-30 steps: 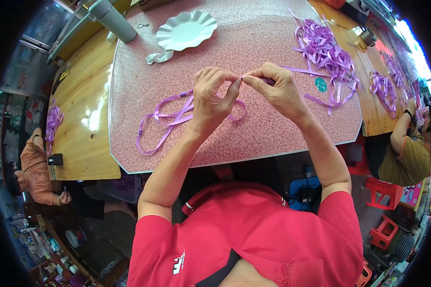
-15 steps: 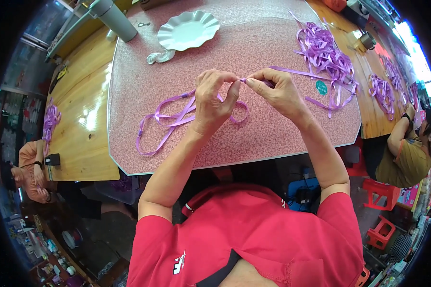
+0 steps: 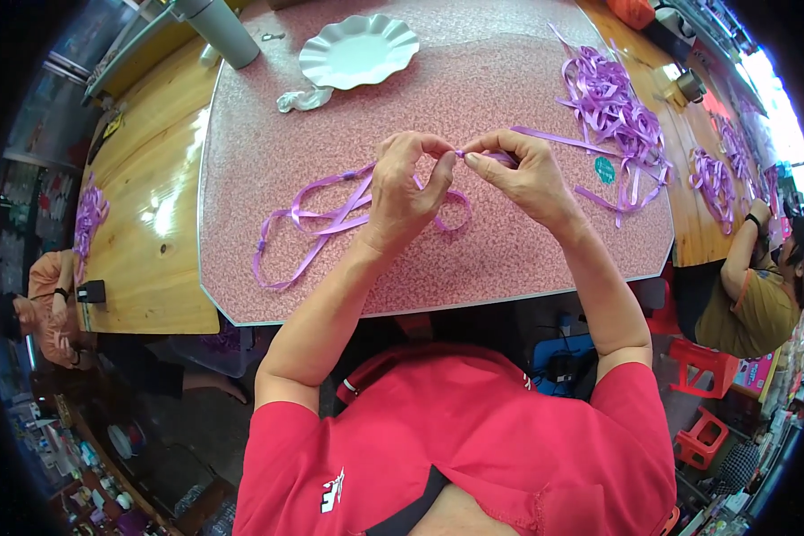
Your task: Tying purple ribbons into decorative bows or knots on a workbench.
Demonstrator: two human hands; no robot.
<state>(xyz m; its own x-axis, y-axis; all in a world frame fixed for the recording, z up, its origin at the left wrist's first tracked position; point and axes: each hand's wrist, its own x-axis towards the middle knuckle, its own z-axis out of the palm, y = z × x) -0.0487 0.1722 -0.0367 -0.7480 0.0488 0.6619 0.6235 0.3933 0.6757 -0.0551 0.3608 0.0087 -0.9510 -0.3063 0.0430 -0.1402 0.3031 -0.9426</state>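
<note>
1. Where the two hands meet above the mat, a purple ribbon (image 3: 460, 154) is pinched between them; its held stretch runs left-right, from fingertip to fingertip.
2. left hand (image 3: 404, 189): thumb and forefinger closed on the ribbon end, other fingers curled in; the ribbon's loose loops (image 3: 317, 219) trail down-left from this hand and lie flat on the mat.
3. right hand (image 3: 523, 170): thumb and forefinger closed on the same ribbon just beside the left fingertips, nearly touching them; a strand runs on rightward toward the ribbon pile (image 3: 612, 103).
4. Both hands are equally near the pinch point; neither has free fingers on anything else.
5. Surface: pink speckled mat (image 3: 509, 259) over a wooden table (image 3: 152, 223); a white scalloped plate (image 3: 357, 49) and a grey cylinder (image 3: 219, 31) sit at the far edge, well apart from the hands.
6. Room: another person in a mustard shirt (image 3: 750, 304) at right with more ribbon bunches (image 3: 710, 174); another person's arm (image 3: 49, 295) at left; red stools (image 3: 701, 393) below right.
</note>
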